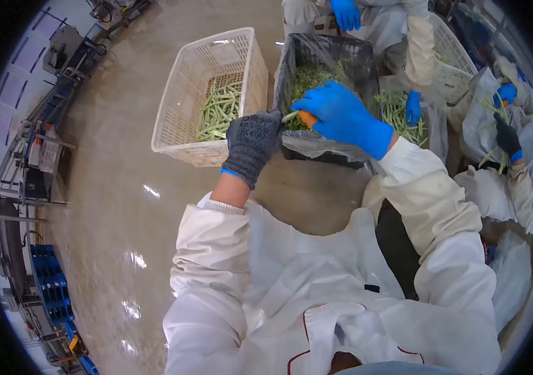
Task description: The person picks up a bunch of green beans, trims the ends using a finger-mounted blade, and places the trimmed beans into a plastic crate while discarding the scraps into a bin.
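My left hand [254,145], in a dark grey knit glove with a blue cuff under it, is closed at the near right corner of the white crate. A green bean [289,117] sticks out of its fingers towards my right hand. My right hand [344,119], in a blue glove, is closed around a small orange object [307,119] whose kind I cannot make out. It meets the bean's end above the black crate [326,149], which is lined with clear plastic and holds green trimmings [309,81]. Cut-looking green beans [221,109] lie in the white crate [172,122].
Across from me a co-worker's blue-gloved hand [412,108] reaches into a plastic-lined container of beans [396,119]. Another person's gloved hands [507,125] hold beans at the right. Blue racks [52,287] and metal equipment line the left wall. The floor [122,206] looks wet.
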`<state>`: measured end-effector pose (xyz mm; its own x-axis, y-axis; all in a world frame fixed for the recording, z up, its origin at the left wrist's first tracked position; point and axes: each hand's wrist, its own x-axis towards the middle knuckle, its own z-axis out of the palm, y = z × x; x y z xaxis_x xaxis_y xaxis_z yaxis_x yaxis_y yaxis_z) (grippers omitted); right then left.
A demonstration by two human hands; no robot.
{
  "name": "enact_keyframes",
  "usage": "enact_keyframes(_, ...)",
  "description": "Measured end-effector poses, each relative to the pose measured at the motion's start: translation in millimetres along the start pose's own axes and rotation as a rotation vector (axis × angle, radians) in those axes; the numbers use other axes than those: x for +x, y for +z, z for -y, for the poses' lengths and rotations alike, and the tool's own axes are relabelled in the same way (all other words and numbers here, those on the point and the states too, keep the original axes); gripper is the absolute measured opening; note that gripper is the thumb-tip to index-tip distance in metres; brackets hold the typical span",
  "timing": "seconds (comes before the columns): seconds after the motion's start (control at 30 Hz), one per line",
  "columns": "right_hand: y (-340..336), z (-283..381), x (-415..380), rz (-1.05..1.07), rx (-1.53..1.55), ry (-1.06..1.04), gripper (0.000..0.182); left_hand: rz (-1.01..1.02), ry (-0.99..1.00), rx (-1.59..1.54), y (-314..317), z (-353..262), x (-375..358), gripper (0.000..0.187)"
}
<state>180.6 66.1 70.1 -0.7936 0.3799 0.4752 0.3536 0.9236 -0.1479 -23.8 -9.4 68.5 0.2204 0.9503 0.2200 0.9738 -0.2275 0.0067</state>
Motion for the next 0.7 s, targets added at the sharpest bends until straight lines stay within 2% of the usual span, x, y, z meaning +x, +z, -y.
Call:
enact_keyframes(0.07,-3,5,2,-0.01,-0.048,-0.003,0.024,0.044,-0.033,0.002,-7,-6,2,0.028)
enact_keyframes(0.17,9,5,3,-0.283,0.194,0.194,0.013,-0.255,0.033,-0.25,15,3,3,0.027)
enact_keyframes(0.27,8,-1,11,-0.274,0.884,0.484,0.009,-0.071,-0.413,-1.101,-1,-17,4,0.025)
enact_keyframes(0.37,24,-12,-2,-0.039,0.743,0.539,0.013,-0.187,-0.442,-1.514,-31,-14,5,0.023)
enact_keyframes(0.47,28,-26,-22,0.211,0.169,0.537,0.015,-0.447,-0.442,-1.52,-48,11,6,0.024)
enact_keyframes(0.53,51,-69,-56,0.347,-0.045,0.547,0.02,-0.561,-0.305,-1.256,-50,36,0,0.032)
enact_keyframes(0.57,60,-81,-65,0.41,-0.154,0.552,0.024,-0.591,-0.177,-0.775,-39,55,-2,0.038)
enact_keyframes(0.67,42,-65,-56,0.299,-0.203,0.563,0.037,-0.613,-0.153,-0.869,-46,56,-7,0.038)
enact_keyframes(0.7,41,-61,-46,0.194,-0.009,0.468,0.043,-0.579,-0.151,-1.102,-42,59,-6,0.037)
